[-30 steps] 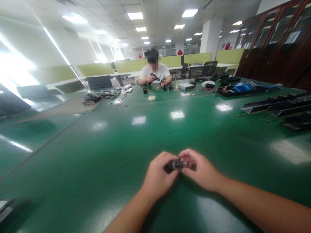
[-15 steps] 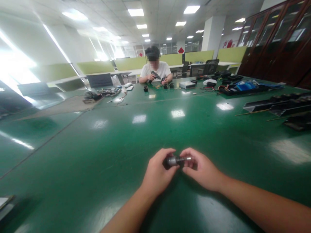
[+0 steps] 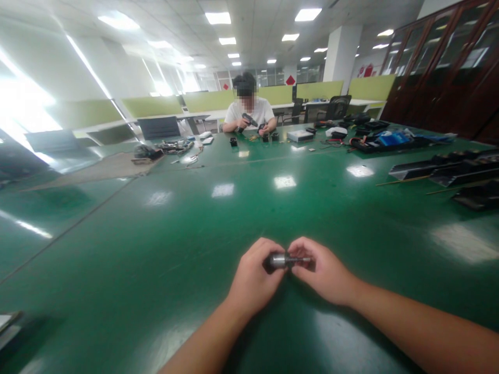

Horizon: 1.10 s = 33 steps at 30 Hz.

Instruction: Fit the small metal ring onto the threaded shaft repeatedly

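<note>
My left hand (image 3: 251,272) is closed around the wide end of a dark and silver metal cylinder with a thin shaft (image 3: 278,260), whose exact kind I cannot make out. The cylinder lies sideways, its slim shaft pointing right. My right hand (image 3: 325,272) curls around the shaft side, with thumb and forefinger at the collar where the shaft begins. The shaft's bright tip shows inside the right hand's curved fingers. Both hands are low over the near part of the green table (image 3: 195,223).
Across the table sits a person (image 3: 249,111) holding a dark power tool. Small black blocks (image 3: 233,142) and a white box (image 3: 300,136) lie near that person. To the right are a blue item in a black tray (image 3: 392,139) and long dark metal rails (image 3: 424,169).
My right thumb and forefinger have closed in on the collar of the metal cylinder. The shaft now reaches slightly further right among the right fingers. The left hand keeps its hold.
</note>
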Each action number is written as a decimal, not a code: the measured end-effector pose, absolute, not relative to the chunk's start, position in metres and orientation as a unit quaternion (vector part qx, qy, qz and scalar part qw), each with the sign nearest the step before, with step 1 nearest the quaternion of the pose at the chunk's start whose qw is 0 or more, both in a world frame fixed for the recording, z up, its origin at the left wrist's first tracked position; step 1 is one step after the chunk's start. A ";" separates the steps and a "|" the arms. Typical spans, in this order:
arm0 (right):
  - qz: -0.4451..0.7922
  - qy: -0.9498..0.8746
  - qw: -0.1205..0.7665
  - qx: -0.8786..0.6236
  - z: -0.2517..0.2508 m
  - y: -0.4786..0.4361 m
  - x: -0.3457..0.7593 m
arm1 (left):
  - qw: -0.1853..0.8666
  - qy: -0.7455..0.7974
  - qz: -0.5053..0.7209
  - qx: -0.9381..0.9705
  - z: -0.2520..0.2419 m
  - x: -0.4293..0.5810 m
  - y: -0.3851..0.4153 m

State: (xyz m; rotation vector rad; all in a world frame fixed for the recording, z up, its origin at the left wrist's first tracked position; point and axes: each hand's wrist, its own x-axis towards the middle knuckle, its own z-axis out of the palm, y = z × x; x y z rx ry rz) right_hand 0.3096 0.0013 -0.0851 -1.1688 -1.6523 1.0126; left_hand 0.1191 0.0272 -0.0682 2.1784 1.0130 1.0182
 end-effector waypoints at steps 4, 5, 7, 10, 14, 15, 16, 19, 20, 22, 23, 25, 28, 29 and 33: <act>0.405 -0.665 0.424 -0.463 -0.085 0.002 0.309 | 0.261 0.376 0.375 0.806 -0.069 0.118 0.027; 0.405 -0.665 0.423 -0.463 -0.085 0.002 0.309 | 0.260 0.375 0.375 0.807 -0.069 0.118 0.027; 0.407 -0.664 0.419 -0.467 -0.085 0.002 0.309 | 0.258 0.375 0.376 0.807 -0.069 0.118 0.027; 0.410 -0.660 0.418 -0.470 -0.084 0.001 0.309 | 0.254 0.372 0.381 0.807 -0.069 0.119 0.027; 0.413 -0.659 0.418 -0.470 -0.083 0.001 0.309 | 0.253 0.369 0.385 0.807 -0.069 0.120 0.027; 0.414 -0.656 0.418 -0.472 -0.083 0.001 0.309 | 0.253 0.369 0.385 0.807 -0.068 0.120 0.027; 0.416 -0.654 0.418 -0.473 -0.083 0.001 0.309 | 0.254 0.369 0.384 0.807 -0.068 0.119 0.027; 0.417 -0.653 0.413 -0.478 -0.083 0.001 0.309 | 0.254 0.369 0.384 0.808 -0.067 0.119 0.026; 0.417 -0.653 0.412 -0.479 -0.083 0.001 0.309 | 0.255 0.368 0.384 0.808 -0.067 0.119 0.026; 0.416 -0.655 0.410 -0.479 -0.082 0.001 0.309 | 0.257 0.365 0.384 0.808 -0.066 0.119 0.026; 0.415 -0.656 0.410 -0.479 -0.082 0.001 0.309 | 0.258 0.363 0.383 0.809 -0.066 0.119 0.026; 0.413 -0.659 0.407 -0.480 -0.081 0.001 0.309 | 0.260 0.361 0.383 0.809 -0.066 0.119 0.026; 0.409 -0.661 0.404 -0.482 -0.080 0.001 0.309 | 0.261 0.362 0.383 0.808 -0.067 0.119 0.026; 0.410 -0.661 0.403 -0.483 -0.080 0.001 0.309 | 0.262 0.363 0.383 0.808 -0.067 0.119 0.026; 0.411 -0.660 0.401 -0.484 -0.080 0.001 0.310 | 0.264 0.364 0.383 0.807 -0.067 0.119 0.026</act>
